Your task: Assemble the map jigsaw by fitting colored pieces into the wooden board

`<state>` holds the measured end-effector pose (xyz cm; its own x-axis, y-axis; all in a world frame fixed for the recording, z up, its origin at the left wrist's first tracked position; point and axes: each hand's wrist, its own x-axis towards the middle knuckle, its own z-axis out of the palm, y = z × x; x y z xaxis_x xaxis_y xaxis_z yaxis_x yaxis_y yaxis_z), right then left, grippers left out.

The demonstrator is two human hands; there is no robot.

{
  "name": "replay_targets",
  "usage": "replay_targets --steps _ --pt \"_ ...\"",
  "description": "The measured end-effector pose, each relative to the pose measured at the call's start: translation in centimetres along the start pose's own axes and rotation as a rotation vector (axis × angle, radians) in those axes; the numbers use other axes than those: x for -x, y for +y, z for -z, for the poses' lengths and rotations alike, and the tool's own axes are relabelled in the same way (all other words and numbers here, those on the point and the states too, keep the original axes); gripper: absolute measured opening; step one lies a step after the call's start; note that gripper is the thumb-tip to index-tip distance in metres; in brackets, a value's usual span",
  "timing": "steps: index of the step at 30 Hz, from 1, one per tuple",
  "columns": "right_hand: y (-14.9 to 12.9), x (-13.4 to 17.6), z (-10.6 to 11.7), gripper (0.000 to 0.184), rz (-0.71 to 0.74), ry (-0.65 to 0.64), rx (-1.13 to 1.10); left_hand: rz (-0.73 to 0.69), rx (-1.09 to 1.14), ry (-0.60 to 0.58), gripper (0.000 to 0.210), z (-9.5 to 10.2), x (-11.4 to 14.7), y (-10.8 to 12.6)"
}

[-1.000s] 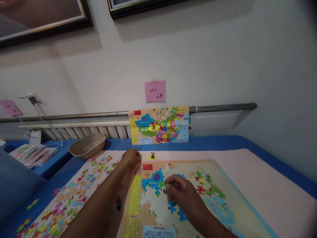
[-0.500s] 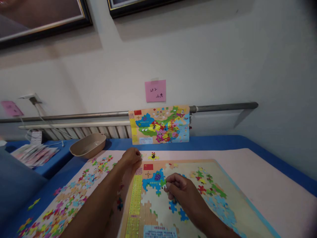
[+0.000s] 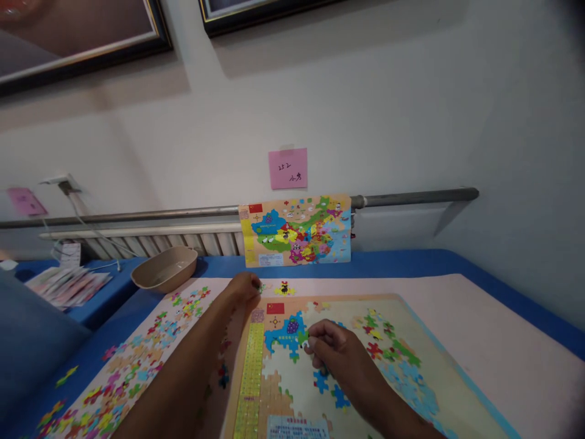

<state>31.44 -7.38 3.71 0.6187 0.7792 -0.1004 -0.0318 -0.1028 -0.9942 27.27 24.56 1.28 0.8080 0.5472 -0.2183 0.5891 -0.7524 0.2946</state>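
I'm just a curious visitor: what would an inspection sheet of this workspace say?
Surface: blue table, partly covered by a pink sheet.
Job's things: partly filled puzzle board; printed map standing behind it.
Clutter: loose pieces, tan bowl, papers.
Hands: right hand pinches a green piece over the board; left hand near its far left corner, grip unclear.
Cables: white cable at the wall socket.
Surroundings: radiator, pink note, framed pictures.
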Motion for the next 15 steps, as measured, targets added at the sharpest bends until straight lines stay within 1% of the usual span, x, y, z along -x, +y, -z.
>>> replay_targets --steps 4,8,10,13,15 --pt "0.2 -0.5 0.7 0.024 0.026 0.056 -0.003 0.011 -0.042 0.008 0.026 0.1 0.1 0.2" --pt "0.5 -0.8 1.4 0.022 0.036 0.071 -0.016 0.007 -0.061 0.04 0.027 0.2 0.4 0.7" --pt "0.4 -0.9 1.8 0.025 0.04 0.091 -0.042 0.0 -0.056 0.056 0.027 0.5 0.8 1.0" --pt "-0.1 -1.0 2.5 0.035 0.02 0.136 -0.039 -0.01 -0.033 0.119 0.027 1.4 2.0 1.7" --pt "-0.3 -1.0 2.7 0.038 -0.002 0.149 -0.017 -0.037 0.0 0.191 0.025 2.2 3.6 2.5"
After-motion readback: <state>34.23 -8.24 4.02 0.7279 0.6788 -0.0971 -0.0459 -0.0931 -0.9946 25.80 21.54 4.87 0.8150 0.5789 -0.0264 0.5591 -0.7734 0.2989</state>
